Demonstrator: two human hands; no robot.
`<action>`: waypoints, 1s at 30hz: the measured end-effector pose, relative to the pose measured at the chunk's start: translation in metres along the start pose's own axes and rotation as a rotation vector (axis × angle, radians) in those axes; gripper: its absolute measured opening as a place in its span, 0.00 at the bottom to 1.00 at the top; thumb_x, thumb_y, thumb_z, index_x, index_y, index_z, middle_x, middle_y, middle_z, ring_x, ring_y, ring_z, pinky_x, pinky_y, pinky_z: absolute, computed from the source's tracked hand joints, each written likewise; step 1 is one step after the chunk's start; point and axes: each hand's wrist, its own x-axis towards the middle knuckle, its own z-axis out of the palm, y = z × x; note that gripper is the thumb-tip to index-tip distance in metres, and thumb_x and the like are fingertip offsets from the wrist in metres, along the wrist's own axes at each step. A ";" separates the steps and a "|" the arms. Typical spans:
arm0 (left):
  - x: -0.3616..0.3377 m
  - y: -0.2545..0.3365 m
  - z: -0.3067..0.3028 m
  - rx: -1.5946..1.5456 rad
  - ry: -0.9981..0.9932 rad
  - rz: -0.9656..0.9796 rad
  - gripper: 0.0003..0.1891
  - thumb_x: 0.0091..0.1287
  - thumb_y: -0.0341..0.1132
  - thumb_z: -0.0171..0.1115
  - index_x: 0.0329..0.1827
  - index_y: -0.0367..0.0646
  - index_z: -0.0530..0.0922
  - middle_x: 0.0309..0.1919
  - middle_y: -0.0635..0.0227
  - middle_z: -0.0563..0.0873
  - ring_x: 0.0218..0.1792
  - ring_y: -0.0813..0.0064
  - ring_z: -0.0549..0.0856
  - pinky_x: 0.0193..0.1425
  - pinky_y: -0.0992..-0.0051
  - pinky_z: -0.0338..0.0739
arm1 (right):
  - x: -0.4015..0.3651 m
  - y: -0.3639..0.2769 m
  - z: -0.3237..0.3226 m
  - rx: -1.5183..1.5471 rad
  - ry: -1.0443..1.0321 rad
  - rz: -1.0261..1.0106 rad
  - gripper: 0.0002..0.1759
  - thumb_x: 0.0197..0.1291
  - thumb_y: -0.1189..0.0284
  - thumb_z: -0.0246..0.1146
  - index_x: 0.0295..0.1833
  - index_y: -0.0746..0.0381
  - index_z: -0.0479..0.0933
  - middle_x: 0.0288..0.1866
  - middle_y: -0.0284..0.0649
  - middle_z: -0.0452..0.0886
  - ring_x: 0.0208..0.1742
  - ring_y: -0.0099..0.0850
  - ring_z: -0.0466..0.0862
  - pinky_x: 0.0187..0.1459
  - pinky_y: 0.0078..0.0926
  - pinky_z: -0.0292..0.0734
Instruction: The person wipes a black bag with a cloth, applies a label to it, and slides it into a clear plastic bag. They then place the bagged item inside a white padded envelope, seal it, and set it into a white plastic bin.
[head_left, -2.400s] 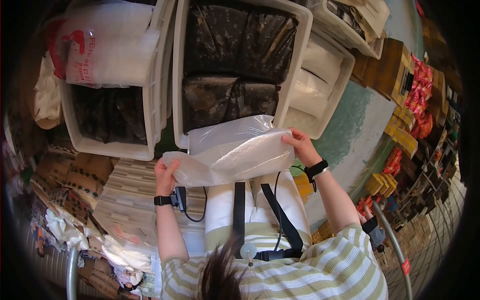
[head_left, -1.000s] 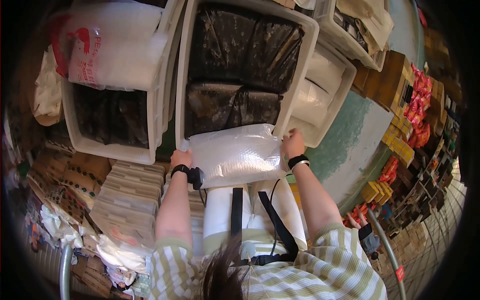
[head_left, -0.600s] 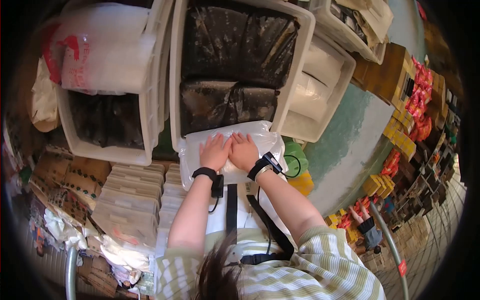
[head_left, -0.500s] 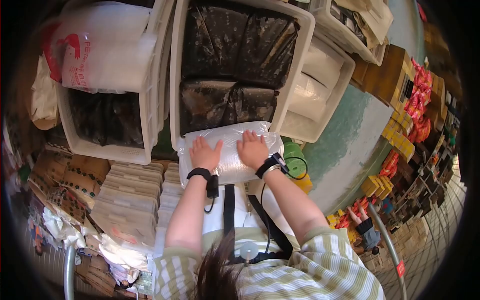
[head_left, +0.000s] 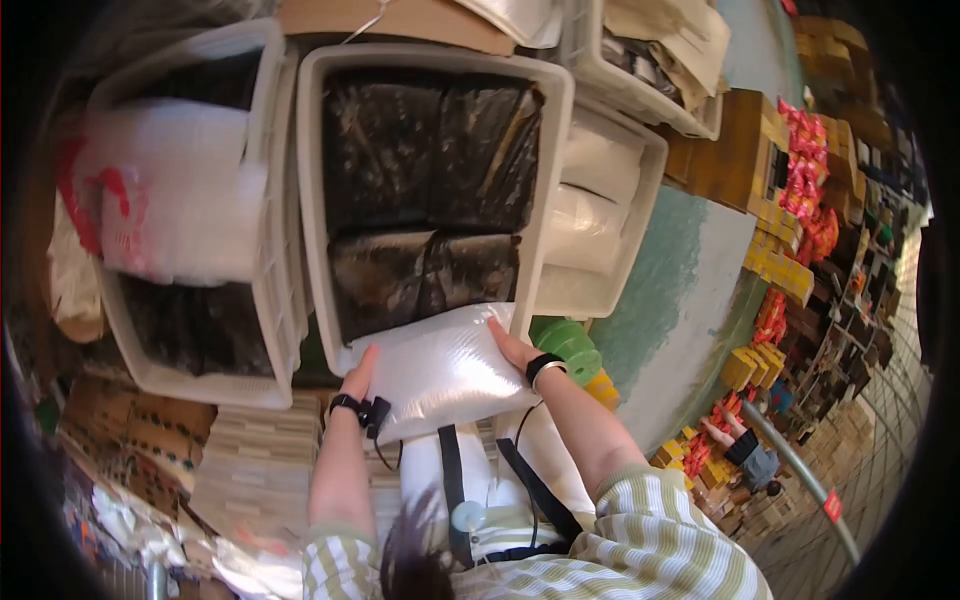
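Observation:
A shiny, plump whitish plastic bag (head_left: 445,368) lies at the near edge of a white crate (head_left: 548,230), partly over its rim. My left hand (head_left: 361,374) presses on the bag's left side, thumb up and fingers hidden beneath or behind it. On the right side, my right hand (head_left: 512,346) grips it the same way, thumb on top. Inside the crate, just beyond the bag, are several black plastic-wrapped packs (head_left: 430,150) with a glossy, dirty surface.
To the left, a white crate (head_left: 275,330) holds black packs, with a red-printed white bag (head_left: 180,190) on top. Another crate (head_left: 640,215) with pale packs stands right, near a green round container (head_left: 568,350). Flat stacked trays (head_left: 255,460) sit at lower left. A person (head_left: 752,460) is far right.
My hands have gone from lying flat on top of the bag to holding its two sides. The bag looks plumper, and the view has shifted, so the crates appear lower and further left.

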 end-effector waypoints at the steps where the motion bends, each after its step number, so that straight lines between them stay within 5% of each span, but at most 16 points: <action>1: -0.004 0.002 0.001 -0.099 -0.044 -0.020 0.51 0.53 0.74 0.53 0.56 0.27 0.75 0.50 0.56 0.82 0.52 0.66 0.80 0.56 0.73 0.72 | -0.027 -0.024 0.002 0.014 -0.013 0.058 0.51 0.62 0.33 0.37 0.71 0.68 0.57 0.73 0.49 0.59 0.74 0.39 0.58 0.71 0.29 0.49; 2: -0.008 0.005 0.002 -0.199 -0.087 -0.041 0.49 0.53 0.73 0.55 0.55 0.28 0.76 0.49 0.59 0.83 0.49 0.68 0.81 0.53 0.74 0.74 | -0.038 -0.039 0.001 0.026 -0.029 0.112 0.51 0.61 0.33 0.37 0.71 0.67 0.57 0.73 0.48 0.59 0.74 0.38 0.58 0.71 0.28 0.50; 5: -0.025 0.018 0.006 -0.156 0.016 0.019 0.48 0.54 0.71 0.59 0.54 0.26 0.75 0.47 0.60 0.83 0.45 0.71 0.81 0.48 0.74 0.76 | 0.020 0.006 0.007 0.075 0.031 -0.133 0.51 0.63 0.34 0.32 0.69 0.71 0.60 0.67 0.56 0.67 0.71 0.43 0.63 0.70 0.31 0.52; 8: -0.054 0.021 0.011 -0.185 0.084 0.111 0.44 0.57 0.67 0.59 0.53 0.26 0.76 0.47 0.62 0.83 0.45 0.73 0.81 0.48 0.76 0.75 | 0.024 0.018 0.004 -0.209 0.139 -0.076 0.51 0.64 0.35 0.31 0.64 0.74 0.64 0.59 0.64 0.72 0.66 0.52 0.69 0.67 0.35 0.58; 9: -0.059 0.022 0.015 -0.218 0.102 0.162 0.42 0.59 0.66 0.59 0.54 0.27 0.76 0.47 0.63 0.83 0.45 0.74 0.80 0.48 0.76 0.75 | -0.002 0.007 0.007 -0.225 0.237 -0.255 0.52 0.63 0.34 0.31 0.55 0.79 0.70 0.50 0.71 0.74 0.59 0.59 0.72 0.63 0.40 0.63; 10: -0.076 0.026 0.020 -0.262 0.107 0.212 0.36 0.64 0.61 0.56 0.53 0.30 0.77 0.46 0.64 0.83 0.45 0.75 0.80 0.49 0.77 0.75 | -0.004 0.007 0.005 -0.215 0.275 -0.223 0.53 0.63 0.35 0.33 0.49 0.82 0.72 0.47 0.73 0.74 0.56 0.60 0.74 0.60 0.42 0.66; 13: -0.110 0.021 0.037 -0.337 0.202 0.300 0.34 0.68 0.60 0.50 0.55 0.31 0.75 0.48 0.63 0.82 0.46 0.73 0.80 0.51 0.75 0.74 | -0.043 0.023 -0.012 -0.092 0.246 -0.220 0.47 0.66 0.40 0.39 0.57 0.80 0.68 0.56 0.68 0.73 0.62 0.56 0.71 0.63 0.36 0.62; 16: -0.173 0.048 0.098 -0.419 0.337 0.403 0.34 0.71 0.60 0.44 0.56 0.31 0.73 0.49 0.62 0.81 0.47 0.72 0.79 0.53 0.73 0.73 | -0.062 0.057 -0.044 0.065 0.325 -0.439 0.49 0.64 0.37 0.40 0.51 0.82 0.69 0.48 0.71 0.75 0.57 0.60 0.74 0.58 0.40 0.68; 20: -0.184 0.048 0.197 -0.426 0.404 0.533 0.35 0.72 0.61 0.38 0.56 0.32 0.73 0.50 0.63 0.80 0.48 0.72 0.78 0.56 0.73 0.71 | -0.086 0.101 -0.138 0.188 0.263 -0.580 0.41 0.69 0.44 0.39 0.56 0.77 0.69 0.53 0.63 0.76 0.59 0.54 0.75 0.58 0.37 0.68; 24: -0.150 0.049 0.316 -0.177 0.436 0.613 0.36 0.74 0.59 0.33 0.52 0.28 0.74 0.48 0.60 0.81 0.49 0.67 0.78 0.55 0.72 0.70 | -0.071 0.176 -0.250 0.172 0.498 -0.620 0.38 0.71 0.47 0.37 0.63 0.74 0.66 0.64 0.59 0.69 0.68 0.45 0.67 0.67 0.32 0.59; 30: -0.050 0.100 0.455 0.040 0.452 0.714 0.38 0.74 0.59 0.32 0.50 0.23 0.73 0.48 0.54 0.81 0.50 0.66 0.77 0.56 0.71 0.68 | -0.015 0.222 -0.378 0.456 0.534 -0.493 0.38 0.71 0.48 0.37 0.65 0.74 0.64 0.66 0.57 0.67 0.70 0.44 0.65 0.69 0.30 0.56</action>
